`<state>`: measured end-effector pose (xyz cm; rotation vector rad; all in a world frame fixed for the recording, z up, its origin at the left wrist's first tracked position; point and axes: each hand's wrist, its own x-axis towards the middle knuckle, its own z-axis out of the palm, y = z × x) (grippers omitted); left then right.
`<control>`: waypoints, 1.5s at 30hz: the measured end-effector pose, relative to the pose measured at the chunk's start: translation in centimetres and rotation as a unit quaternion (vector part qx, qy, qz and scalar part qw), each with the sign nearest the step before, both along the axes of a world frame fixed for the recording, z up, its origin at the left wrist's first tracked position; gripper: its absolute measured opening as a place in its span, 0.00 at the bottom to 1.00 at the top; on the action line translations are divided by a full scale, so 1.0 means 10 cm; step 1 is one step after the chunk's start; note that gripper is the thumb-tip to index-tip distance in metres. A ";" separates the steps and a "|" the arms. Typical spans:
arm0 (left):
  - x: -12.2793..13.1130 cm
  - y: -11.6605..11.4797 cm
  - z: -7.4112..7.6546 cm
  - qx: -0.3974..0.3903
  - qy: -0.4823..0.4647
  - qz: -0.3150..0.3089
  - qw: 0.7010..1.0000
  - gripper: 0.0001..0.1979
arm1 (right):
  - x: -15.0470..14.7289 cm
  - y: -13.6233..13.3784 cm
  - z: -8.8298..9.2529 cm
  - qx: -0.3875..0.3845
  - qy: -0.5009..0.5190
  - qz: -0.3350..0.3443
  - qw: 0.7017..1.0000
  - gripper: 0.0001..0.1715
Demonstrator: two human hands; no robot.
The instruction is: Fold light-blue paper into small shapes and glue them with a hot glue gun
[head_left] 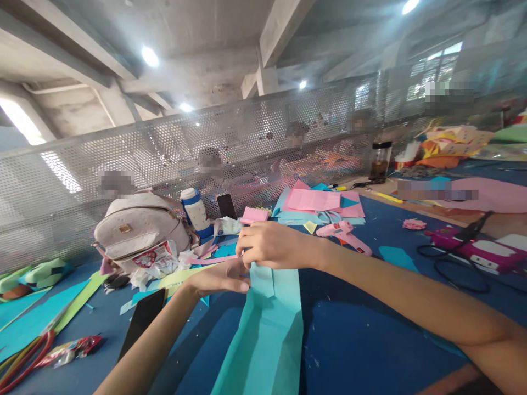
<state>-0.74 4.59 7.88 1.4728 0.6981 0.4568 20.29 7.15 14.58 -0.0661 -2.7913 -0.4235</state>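
Observation:
A long folded sheet of teal paper point(267, 340) runs from the near edge of the view toward the middle, with raised creased sides and a narrow flap at its far end. My right hand point(275, 244) is closed over that far end, fingers bent down and pinching the paper. At the left edge of the same end, my left hand point(224, 277) grips the paper, its thumb along the side. Its other fingers are partly hidden behind the right hand. Just beyond lies a pink glue gun point(343, 236), with scissors point(328, 216) behind it.
A pale backpack point(140, 230), a white and blue bottle point(196, 212) and a propped phone point(226, 206) stand before the perforated metal screen point(164, 142). Pink paper sheets point(315, 199) lie at the back. A dark phone point(142, 318) is left; a magenta device with a black cable point(473, 249) is right.

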 end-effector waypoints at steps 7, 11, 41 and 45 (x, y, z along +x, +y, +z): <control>0.14 -0.12 0.11 0.143 0.186 0.035 0.971 0.06 | 0.15 -0.28 0.28 -0.080 0.120 -0.055 0.988 0.15; 0.15 -0.12 0.02 0.190 0.206 0.085 0.956 0.09 | 0.26 -0.28 0.26 -0.183 0.181 -0.165 0.952 0.13; 0.27 -0.09 -0.38 0.092 0.171 0.133 0.972 0.18 | 0.49 0.07 -0.93 -0.646 -0.052 -0.207 0.733 0.22; 0.26 -0.01 -0.44 0.082 0.179 0.127 0.972 0.15 | 0.50 0.09 -0.96 -0.549 -0.030 -0.297 0.781 0.17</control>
